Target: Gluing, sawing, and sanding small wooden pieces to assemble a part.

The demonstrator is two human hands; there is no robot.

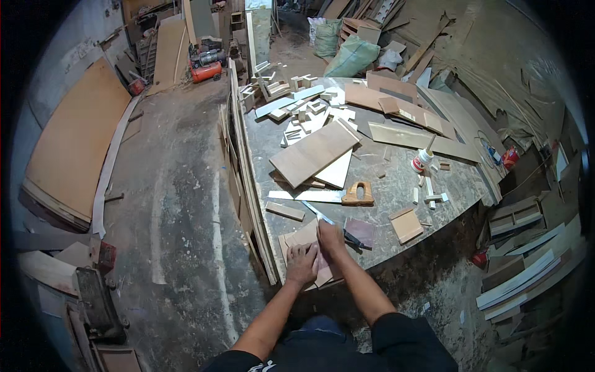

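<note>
At the workbench's near edge, a thin light wooden board (302, 236) and a reddish piece (324, 273) lie under my hands. My left hand (302, 263) presses and grips the board, fingers bent and thumb toward the right hand. Close beside it, my right hand (330, 239) is closed; what its fingers hold is hidden. A narrow pale-blue strip (317, 212) lies just beyond the right hand. To its right, a dark-handled tool (353, 240) rests by a purplish square (361, 232). Farther off lies a handsaw (358, 193) with a wooden handle, near a small wooden block (285, 211).
Wide boards (316, 152) and several cut wood pieces cover the far part of the workbench (384, 167). A white glue bottle (423, 160) stands at the right, near a small square panel (406, 225). Upright sheets (248, 204) line the left edge. A red compressor (206, 71) stands beyond.
</note>
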